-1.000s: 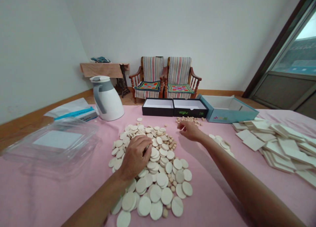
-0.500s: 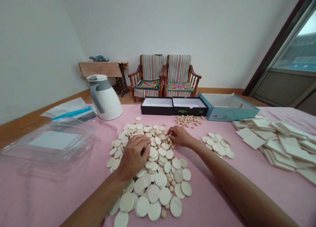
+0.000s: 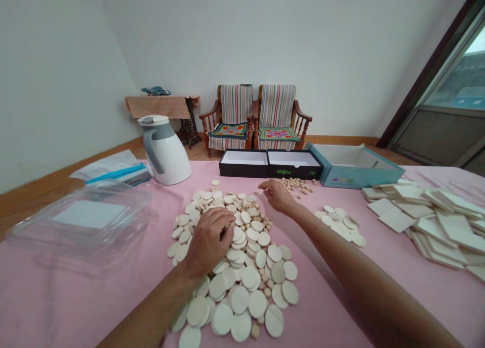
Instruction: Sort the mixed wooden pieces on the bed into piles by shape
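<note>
The left hand (image 3: pixel 207 242) lies palm-down on a heaped pile of pale, matte wooden discs (image 3: pixel 250 282), its fingers curved narrowly over the flat rounds; whether it grips any, I cannot tell. The right hand (image 3: pixel 278 196) reaches beyond the pile's far edge, fingers loosely bunched and narrow, just short of a scatter of small round wooden beads (image 3: pixel 299 185); if it holds anything, it is too small to tell.

The discs overlap at uneven tilts, with the largest nearest and beads mixed among them. To the right lie a smaller heap of wooden discs (image 3: pixel 338 227) and a slumped spread of square wooden tiles (image 3: pixel 424 232). Everything rests on a soft pink cloth (image 3: pixel 76 297), beside a clear plastic container (image 3: pixel 79 221). Farther back stand 2 open black cardboard trays (image 3: pixel 242 165) and a teal cardboard box (image 3: pixel 356 168).
</note>
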A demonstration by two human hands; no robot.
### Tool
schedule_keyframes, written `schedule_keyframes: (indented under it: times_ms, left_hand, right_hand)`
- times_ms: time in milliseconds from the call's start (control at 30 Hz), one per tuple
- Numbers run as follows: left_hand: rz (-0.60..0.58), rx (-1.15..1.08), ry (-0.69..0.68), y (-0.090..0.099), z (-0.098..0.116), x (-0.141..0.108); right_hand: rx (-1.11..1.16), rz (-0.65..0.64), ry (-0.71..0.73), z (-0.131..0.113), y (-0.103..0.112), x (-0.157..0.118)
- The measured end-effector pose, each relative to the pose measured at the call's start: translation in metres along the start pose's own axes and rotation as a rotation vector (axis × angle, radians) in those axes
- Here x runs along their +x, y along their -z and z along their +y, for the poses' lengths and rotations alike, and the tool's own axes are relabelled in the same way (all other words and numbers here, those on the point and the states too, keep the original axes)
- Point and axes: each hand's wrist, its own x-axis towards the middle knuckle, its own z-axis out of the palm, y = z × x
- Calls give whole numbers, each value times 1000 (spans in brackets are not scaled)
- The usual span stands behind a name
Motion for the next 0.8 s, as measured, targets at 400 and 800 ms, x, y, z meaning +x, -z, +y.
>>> schedule_keyframes:
  times_ms: [400, 800]
  left_hand:
    - [-1, -3, 1, 1, 2, 1]
    - [-8, -7, 13, 1, 2, 2]
  right_hand:
    - [-163, -33, -112, 3, -13, 12]
    - [232, -197, 72, -35, -9, 4]
